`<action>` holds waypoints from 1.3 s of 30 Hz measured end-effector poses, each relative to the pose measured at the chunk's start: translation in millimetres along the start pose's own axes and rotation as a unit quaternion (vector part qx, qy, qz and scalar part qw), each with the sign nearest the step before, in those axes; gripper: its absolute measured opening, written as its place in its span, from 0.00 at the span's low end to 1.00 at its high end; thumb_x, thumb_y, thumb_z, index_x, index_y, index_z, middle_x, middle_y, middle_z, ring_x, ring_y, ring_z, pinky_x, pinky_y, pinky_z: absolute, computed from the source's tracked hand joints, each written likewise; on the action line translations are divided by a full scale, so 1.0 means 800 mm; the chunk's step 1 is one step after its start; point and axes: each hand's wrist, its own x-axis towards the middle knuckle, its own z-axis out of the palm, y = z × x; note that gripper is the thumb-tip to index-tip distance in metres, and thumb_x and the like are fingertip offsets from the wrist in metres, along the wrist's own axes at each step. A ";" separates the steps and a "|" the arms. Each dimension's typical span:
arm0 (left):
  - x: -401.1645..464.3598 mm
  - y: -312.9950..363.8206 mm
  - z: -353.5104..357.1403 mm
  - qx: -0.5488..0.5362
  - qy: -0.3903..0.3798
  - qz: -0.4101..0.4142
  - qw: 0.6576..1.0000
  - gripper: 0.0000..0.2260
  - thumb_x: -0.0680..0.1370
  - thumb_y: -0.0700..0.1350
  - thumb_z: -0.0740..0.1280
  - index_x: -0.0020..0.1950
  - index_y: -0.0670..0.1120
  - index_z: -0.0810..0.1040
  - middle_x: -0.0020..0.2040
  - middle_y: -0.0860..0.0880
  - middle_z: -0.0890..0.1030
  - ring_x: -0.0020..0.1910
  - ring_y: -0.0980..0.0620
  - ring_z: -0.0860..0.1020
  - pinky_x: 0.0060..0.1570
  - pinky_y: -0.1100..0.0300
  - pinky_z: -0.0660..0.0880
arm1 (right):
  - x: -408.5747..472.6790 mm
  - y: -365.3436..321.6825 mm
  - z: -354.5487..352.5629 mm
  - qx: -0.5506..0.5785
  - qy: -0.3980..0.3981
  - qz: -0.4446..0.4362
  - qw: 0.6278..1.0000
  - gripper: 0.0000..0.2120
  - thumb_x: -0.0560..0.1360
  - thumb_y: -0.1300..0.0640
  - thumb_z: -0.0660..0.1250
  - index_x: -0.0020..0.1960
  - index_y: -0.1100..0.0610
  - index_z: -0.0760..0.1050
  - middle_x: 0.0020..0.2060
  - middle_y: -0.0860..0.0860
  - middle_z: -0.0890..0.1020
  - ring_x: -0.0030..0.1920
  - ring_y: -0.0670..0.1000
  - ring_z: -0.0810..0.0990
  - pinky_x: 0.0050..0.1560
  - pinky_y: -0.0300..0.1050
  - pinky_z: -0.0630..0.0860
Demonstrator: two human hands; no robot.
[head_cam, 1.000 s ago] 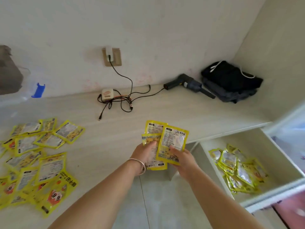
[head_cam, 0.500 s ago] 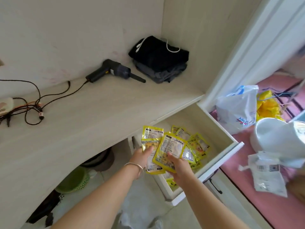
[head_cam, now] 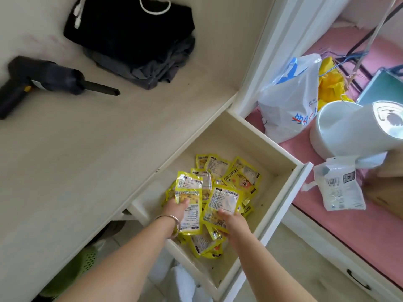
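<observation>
— Where do the hands sit, compared with a second ago?
— Back then they were held at the desk's front edge. Now both hang over the open drawer (head_cam: pixel 250 136).
— Same grips?
— Unchanged. The left hand (head_cam: pixel 176 207) clasps two overlapping yellow packets (head_cam: pixel 189 192), thumb across their printed faces. The right hand (head_cam: pixel 234 221) pinches a single packet (head_cam: pixel 222 201) by its lower edge, just beside the left hand's pair.
— And what lies under them?
— A loose pile (head_cam: pixel 239 173) of the same packets, directly below and beyond the fingers. Half a second ago the hands were at the drawer's near corner; they have since moved further in.
— The desk?
— The desktop (head_cam: pixel 87 149) now lies to the left of the left hand.
</observation>
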 end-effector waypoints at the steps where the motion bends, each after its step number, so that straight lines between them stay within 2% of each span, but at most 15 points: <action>1: 0.009 0.001 0.002 0.008 0.001 -0.006 1.000 0.20 0.78 0.50 0.64 0.66 0.40 0.72 0.61 0.40 0.78 0.55 0.43 0.78 0.57 0.53 0.74 | 0.008 0.001 0.003 -0.014 0.004 0.003 1.000 0.15 0.75 0.56 0.67 0.61 0.58 0.72 0.49 0.54 0.80 0.51 0.55 0.78 0.53 0.52 0.76; 3: 0.025 0.001 0.006 0.027 0.006 -0.015 1.000 0.20 0.78 0.49 0.64 0.67 0.41 0.70 0.62 0.40 0.78 0.55 0.42 0.78 0.57 0.52 0.74 | 0.020 0.002 0.008 -0.028 0.014 0.013 0.999 0.14 0.76 0.56 0.67 0.60 0.57 0.71 0.49 0.54 0.79 0.49 0.54 0.76 0.53 0.52 0.75; 7: 0.045 0.002 0.007 0.066 0.036 -0.030 0.997 0.26 0.77 0.51 0.65 0.70 0.38 0.66 0.69 0.40 0.71 0.67 0.40 0.72 0.64 0.51 0.68 | 0.040 0.005 0.012 -0.045 0.049 0.018 0.998 0.13 0.76 0.56 0.67 0.58 0.56 0.70 0.45 0.52 0.77 0.47 0.53 0.75 0.52 0.51 0.74; 10: 0.053 0.001 0.004 0.088 0.046 -0.030 0.995 0.31 0.74 0.53 0.69 0.71 0.38 0.64 0.71 0.40 0.69 0.68 0.41 0.70 0.66 0.50 0.68 | 0.043 0.007 0.015 -0.072 0.098 -0.001 0.993 0.27 0.73 0.53 0.69 0.69 0.56 0.67 0.58 0.54 0.79 0.54 0.56 0.79 0.54 0.53 0.78; 13: 0.053 0.001 0.000 0.090 0.040 -0.029 0.995 0.36 0.71 0.53 0.72 0.73 0.40 0.62 0.71 0.41 0.69 0.69 0.42 0.70 0.67 0.49 0.68 | 0.029 0.000 0.020 -0.146 0.134 -0.028 0.980 0.32 0.76 0.54 0.66 0.76 0.56 0.57 0.66 0.56 0.74 0.47 0.54 0.80 0.41 0.45 0.76; 15: 0.046 0.003 -0.004 0.083 0.047 -0.023 0.995 0.33 0.69 0.51 0.74 0.70 0.43 0.67 0.67 0.42 0.74 0.64 0.42 0.74 0.64 0.48 0.72 | 0.021 -0.003 0.020 -0.208 0.158 -0.070 0.963 0.32 0.76 0.53 0.66 0.75 0.57 0.58 0.70 0.55 0.68 0.54 0.56 0.79 0.50 0.48 0.77; 17: 0.035 0.005 -0.009 0.087 0.067 -0.014 0.994 0.30 0.68 0.49 0.75 0.68 0.45 0.70 0.64 0.43 0.75 0.61 0.42 0.75 0.61 0.51 0.73 | 0.007 -0.008 0.021 -0.275 0.175 -0.108 0.939 0.30 0.76 0.54 0.66 0.74 0.57 0.59 0.71 0.54 0.64 0.67 0.56 0.70 0.61 0.52 0.73; 19: 0.018 0.012 -0.016 0.095 0.091 -0.004 0.991 0.28 0.69 0.48 0.73 0.68 0.46 0.70 0.64 0.42 0.73 0.60 0.42 0.76 0.60 0.54 0.74 | -0.012 -0.015 0.022 -0.342 0.174 -0.149 0.911 0.27 0.76 0.54 0.65 0.73 0.55 0.61 0.71 0.54 0.63 0.71 0.54 0.62 0.63 0.50 0.70; 22: -0.010 0.021 -0.028 0.079 0.109 0.025 0.991 0.25 0.72 0.47 0.70 0.68 0.45 0.70 0.65 0.41 0.73 0.63 0.43 0.74 0.60 0.56 0.71 | -0.038 -0.027 0.023 -0.411 0.138 -0.207 0.877 0.23 0.77 0.55 0.62 0.71 0.53 0.64 0.69 0.52 0.64 0.71 0.52 0.61 0.60 0.45 0.69; 26: -0.059 0.019 -0.047 0.029 0.127 0.066 0.989 0.25 0.73 0.45 0.69 0.69 0.44 0.68 0.68 0.43 0.73 0.66 0.44 0.72 0.65 0.55 0.69 | -0.078 -0.036 0.028 -0.452 0.065 -0.273 0.847 0.21 0.76 0.57 0.61 0.69 0.51 0.66 0.67 0.51 0.68 0.67 0.52 0.68 0.56 0.44 0.71; 28: -0.089 0.010 -0.056 -0.020 0.146 0.088 0.985 0.23 0.73 0.43 0.68 0.68 0.44 0.69 0.66 0.43 0.75 0.64 0.44 0.74 0.64 0.53 0.71 | -0.102 -0.037 0.035 -0.468 0.026 -0.308 0.828 0.22 0.76 0.60 0.61 0.69 0.50 0.66 0.65 0.50 0.70 0.62 0.51 0.73 0.52 0.44 0.74; 31: -0.130 -0.013 -0.071 -0.076 0.171 0.124 0.974 0.18 0.75 0.41 0.65 0.65 0.45 0.71 0.59 0.45 0.80 0.55 0.43 0.79 0.58 0.54 0.74 | -0.139 -0.032 0.052 -0.496 -0.025 -0.359 0.790 0.22 0.75 0.62 0.60 0.68 0.49 0.67 0.63 0.50 0.73 0.60 0.52 0.75 0.53 0.45 0.74; 33: -0.158 -0.033 -0.089 -0.069 0.193 0.152 0.967 0.17 0.75 0.41 0.64 0.64 0.47 0.72 0.57 0.47 0.81 0.51 0.47 0.78 0.53 0.60 0.72 | -0.165 -0.023 0.069 -0.516 -0.055 -0.392 0.760 0.22 0.74 0.62 0.60 0.67 0.50 0.68 0.63 0.50 0.75 0.61 0.53 0.74 0.55 0.44 0.72; 35: -0.185 -0.057 -0.114 -0.065 0.224 0.168 0.958 0.16 0.76 0.41 0.64 0.64 0.48 0.72 0.57 0.49 0.80 0.52 0.49 0.77 0.50 0.65 0.68 | -0.192 -0.008 0.092 -0.534 -0.086 -0.417 0.730 0.21 0.74 0.61 0.60 0.66 0.50 0.68 0.61 0.50 0.76 0.61 0.53 0.75 0.53 0.42 0.71; 39: -0.240 -0.119 -0.182 -0.098 0.300 0.165 0.934 0.18 0.76 0.42 0.65 0.66 0.48 0.71 0.57 0.50 0.80 0.55 0.50 0.78 0.50 0.67 0.65 | -0.254 0.029 0.149 -0.581 -0.153 -0.471 0.646 0.19 0.75 0.63 0.57 0.65 0.54 0.70 0.61 0.52 0.76 0.61 0.55 0.74 0.54 0.43 0.69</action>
